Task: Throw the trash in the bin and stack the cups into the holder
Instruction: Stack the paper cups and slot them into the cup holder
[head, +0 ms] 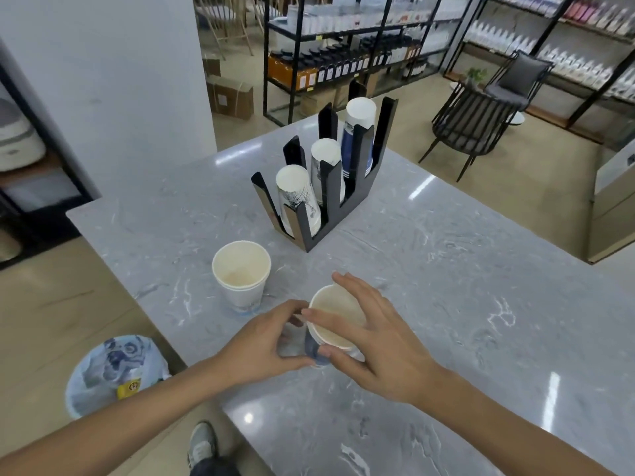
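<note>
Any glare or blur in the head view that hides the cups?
Head view: ceiling lights glare on the counter, clear of the cups. The held cup and both hands, left, right, look slightly soft. Edges bend from the wide lens.

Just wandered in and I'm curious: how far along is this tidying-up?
Partly done. The black holder already has three cup stacks, and the bin holds trash. Both hands, left and right, are gripping a blue-patterned cup. The nested white cups still wait on the counter.
</note>
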A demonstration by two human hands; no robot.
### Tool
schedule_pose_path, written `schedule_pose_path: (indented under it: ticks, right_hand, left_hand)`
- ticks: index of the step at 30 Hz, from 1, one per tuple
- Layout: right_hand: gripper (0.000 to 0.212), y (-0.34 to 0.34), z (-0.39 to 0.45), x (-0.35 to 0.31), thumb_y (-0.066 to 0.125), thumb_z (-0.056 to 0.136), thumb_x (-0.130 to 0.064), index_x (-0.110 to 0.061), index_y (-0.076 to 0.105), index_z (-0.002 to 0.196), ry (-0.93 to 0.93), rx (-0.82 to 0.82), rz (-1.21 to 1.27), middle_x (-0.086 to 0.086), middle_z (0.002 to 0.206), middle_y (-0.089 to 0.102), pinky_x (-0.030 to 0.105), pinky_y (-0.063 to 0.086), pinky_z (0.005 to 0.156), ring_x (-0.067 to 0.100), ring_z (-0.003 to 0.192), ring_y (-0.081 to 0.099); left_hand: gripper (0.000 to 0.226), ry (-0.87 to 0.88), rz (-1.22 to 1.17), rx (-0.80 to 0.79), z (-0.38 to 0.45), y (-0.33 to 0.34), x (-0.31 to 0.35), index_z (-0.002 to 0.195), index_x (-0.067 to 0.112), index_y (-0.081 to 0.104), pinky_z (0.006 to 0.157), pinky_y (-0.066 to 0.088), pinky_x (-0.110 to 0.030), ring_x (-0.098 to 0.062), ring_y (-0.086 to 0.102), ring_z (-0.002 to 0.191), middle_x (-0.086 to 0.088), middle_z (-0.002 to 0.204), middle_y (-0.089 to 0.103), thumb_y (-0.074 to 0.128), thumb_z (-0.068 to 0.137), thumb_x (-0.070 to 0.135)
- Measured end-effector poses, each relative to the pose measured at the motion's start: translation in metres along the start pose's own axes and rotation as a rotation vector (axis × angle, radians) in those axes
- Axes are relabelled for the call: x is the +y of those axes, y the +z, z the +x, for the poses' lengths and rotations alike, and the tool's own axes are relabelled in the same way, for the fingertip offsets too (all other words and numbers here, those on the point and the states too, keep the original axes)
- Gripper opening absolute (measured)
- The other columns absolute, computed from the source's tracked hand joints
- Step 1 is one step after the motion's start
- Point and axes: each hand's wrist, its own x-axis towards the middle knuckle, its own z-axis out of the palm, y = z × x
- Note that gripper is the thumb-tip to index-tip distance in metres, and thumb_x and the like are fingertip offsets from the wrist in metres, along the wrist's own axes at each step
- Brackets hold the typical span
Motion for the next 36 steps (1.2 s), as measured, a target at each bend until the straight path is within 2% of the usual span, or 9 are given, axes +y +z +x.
schedule_pose_path:
  ticks: [4,10,15,17,20,25,29,32,36]
  right_hand:
    - [0.054,-0.001,0.004,-0.002,0.043,0.100,-0.064,-0.053,0.032,0.152,0.027,0.001,0.021,0.007,0.166,0.020,0.051,0.053,0.099,0.026,0.149,0.030]
    - [0.062,-0.011,0.018,-0.014,0.044,0.098,-0.067,-0.041,0.035,0.154,0.010,0.128,0.001,0.010,0.162,0.029,0.047,0.037,0.116,0.026,0.153,0.027]
    - [0.067,-0.024,0.048,-0.037,0.047,0.096,-0.068,-0.034,0.040,0.153,0.072,0.241,-0.125,0.012,0.160,0.034,0.043,0.036,0.118,0.030,0.150,0.031]
    - [0.070,-0.022,0.062,-0.049,0.046,0.094,-0.072,-0.031,0.044,0.151,0.133,0.272,-0.172,0.014,0.160,0.034,0.040,0.031,0.120,0.031,0.150,0.031]
    - [0.072,-0.013,0.079,-0.069,0.046,0.095,-0.070,-0.023,0.045,0.149,0.213,0.270,-0.179,0.017,0.159,0.034,0.043,0.035,0.120,0.034,0.148,0.033]
    - [0.085,0.016,0.107,-0.093,0.047,0.091,-0.073,-0.027,0.021,0.158,0.259,0.204,-0.062,0.017,0.166,0.013,0.039,0.030,0.120,0.030,0.156,0.015]
    - [0.096,0.045,0.131,-0.102,0.050,0.086,-0.076,-0.030,0.010,0.160,0.319,0.205,-0.011,0.014,0.169,0.003,0.034,0.031,0.114,0.028,0.156,0.011]
    - [0.105,0.065,0.139,-0.099,0.050,0.081,-0.080,-0.027,0.004,0.160,0.436,0.208,0.012,0.010,0.170,0.004,0.037,0.029,0.120,0.027,0.156,0.009]
    - [0.116,0.096,0.140,-0.095,0.068,0.079,-0.073,-0.022,0.002,0.160,0.627,0.287,0.232,0.005,0.168,0.014,0.033,0.029,0.122,0.022,0.155,0.017]
  left_hand:
    - [0.072,0.017,0.010,-0.010,-0.003,-0.019,0.007,0.135,0.044,0.042,0.092,0.055,-0.027,-0.001,0.061,0.116,0.025,0.128,0.057,0.079,0.076,0.061]
    - [0.068,0.157,0.147,-0.034,-0.002,-0.067,0.025,0.142,0.035,0.042,0.088,0.054,-0.021,0.002,0.058,0.116,0.024,0.130,0.053,0.075,0.084,0.048]
    - [0.055,0.324,0.356,0.027,0.014,-0.135,0.026,0.133,0.032,0.055,0.092,0.052,-0.030,-0.007,0.054,0.121,0.015,0.130,0.058,0.073,0.085,0.051]
    - [0.059,0.373,0.423,-0.002,0.022,-0.159,0.017,0.132,0.027,0.059,0.092,0.052,-0.036,-0.012,0.054,0.121,0.013,0.130,0.059,0.076,0.082,0.054]
    - [0.059,0.435,0.462,-0.090,0.028,-0.184,0.002,0.130,0.026,0.062,0.092,0.051,-0.039,-0.014,0.053,0.121,0.010,0.128,0.060,0.075,0.081,0.057]
    - [0.050,0.519,0.530,-0.214,0.032,-0.195,-0.024,0.128,0.027,0.062,0.089,0.052,-0.038,-0.015,0.053,0.118,0.007,0.121,0.062,0.067,0.089,0.057]
    - [0.039,0.627,0.533,-0.298,0.039,-0.200,-0.043,0.125,0.025,0.065,0.089,0.053,-0.037,-0.016,0.054,0.119,0.007,0.121,0.066,0.063,0.095,0.048]
    - [0.034,0.712,0.541,-0.347,0.048,-0.205,-0.056,0.123,0.020,0.069,0.090,0.054,-0.040,-0.021,0.057,0.118,0.003,0.120,0.069,0.063,0.096,0.040]
    - [0.028,0.770,0.533,-0.381,0.058,-0.207,-0.063,0.118,0.020,0.071,0.087,0.055,-0.042,-0.024,0.060,0.118,0.004,0.118,0.070,0.067,0.095,0.034]
